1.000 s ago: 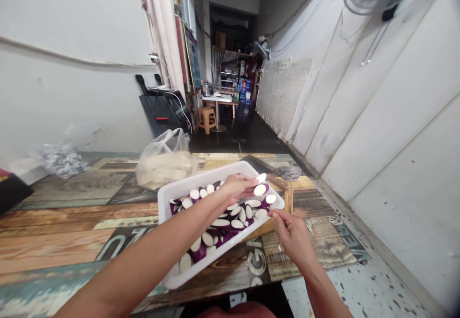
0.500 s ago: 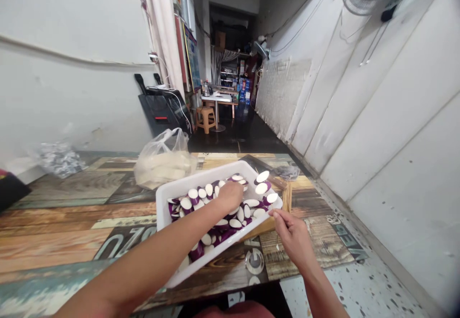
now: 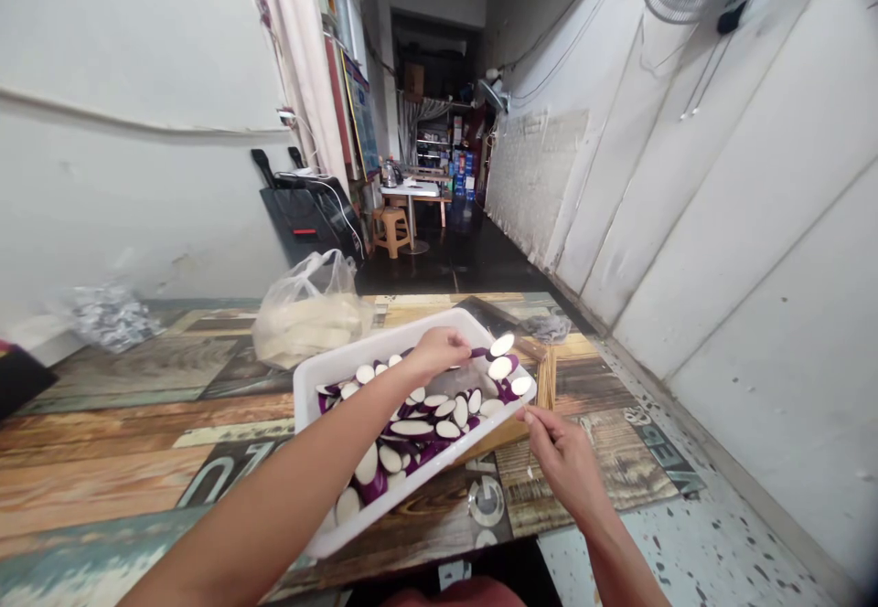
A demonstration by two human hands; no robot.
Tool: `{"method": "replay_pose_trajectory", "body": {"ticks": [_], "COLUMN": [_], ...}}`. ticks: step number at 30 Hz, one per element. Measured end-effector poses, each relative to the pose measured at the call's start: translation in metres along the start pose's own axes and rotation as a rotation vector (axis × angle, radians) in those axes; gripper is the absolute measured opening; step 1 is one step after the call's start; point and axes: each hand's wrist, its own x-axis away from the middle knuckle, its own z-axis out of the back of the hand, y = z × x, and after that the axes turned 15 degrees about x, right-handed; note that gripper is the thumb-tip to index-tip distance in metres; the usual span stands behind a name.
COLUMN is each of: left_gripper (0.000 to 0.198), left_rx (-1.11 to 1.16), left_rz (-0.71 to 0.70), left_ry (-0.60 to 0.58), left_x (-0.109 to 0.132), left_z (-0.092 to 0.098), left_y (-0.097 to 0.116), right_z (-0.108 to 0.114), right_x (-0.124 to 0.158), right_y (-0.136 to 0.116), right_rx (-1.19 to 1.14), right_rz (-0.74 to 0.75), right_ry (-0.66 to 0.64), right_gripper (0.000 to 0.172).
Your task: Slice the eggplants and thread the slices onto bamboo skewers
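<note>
- Oval eggplant slices with pale flesh and glossy purple skin [image 3: 412, 428] lie heaped in the white rectangular plastic tub [image 3: 412, 484], cut faces turned every way.
- The tub sits askew on the wood-plank-patterned tabletop [image 3: 226, 388], near the clear plastic bag of pale pieces [image 3: 312, 319].
- Three threaded slices [image 3: 500, 367] show their white faces at the tub's right end.
- The right hand [image 3: 559, 447] pinches the thin pale stick [image 3: 522, 405] just below them.
- Over the tub, the left hand [image 3: 439, 353] has its fingertips closed on a dark purple slice seen edge-on [image 3: 480, 352], close beside the threaded ones; the hands are apart.
- Half a second ago that left hand was down among the heap; now it's up near the far rim, while the right has hardly moved.
</note>
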Motion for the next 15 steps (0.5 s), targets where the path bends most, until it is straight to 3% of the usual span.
{"method": "replay_pose_trajectory", "body": {"ticks": [3,7,10,15], "left_gripper": [0.013,0.025,0.034,0.022], "left_rx": [0.064,0.357,0.456,0.542], "left_rz": [-0.014,0.161,0.241,0.186], "left_ry": [0.003,-0.056,-0.066,-0.127], "left_x": [0.002,0.005,0.005,0.000], "left_z": [0.000,0.000,0.000,0.002], "left_y": [0.006,0.011,0.013,0.009], "right_z": [-0.002,-0.005,-0.006,-0.007], "right_x": [0.001,0.002,0.002,0.004], "right_y": [0.000,-0.002,-0.001,0.002], "right_rx": [-0.045,-0.113,-0.124,-0.139], "right_rz": [-0.018,-0.026,-0.025,-0.025], "right_ry": [-0.035,-0.079,-0.088,-0.084], "right_gripper": [0.037,0.037,0.037,0.036]}}
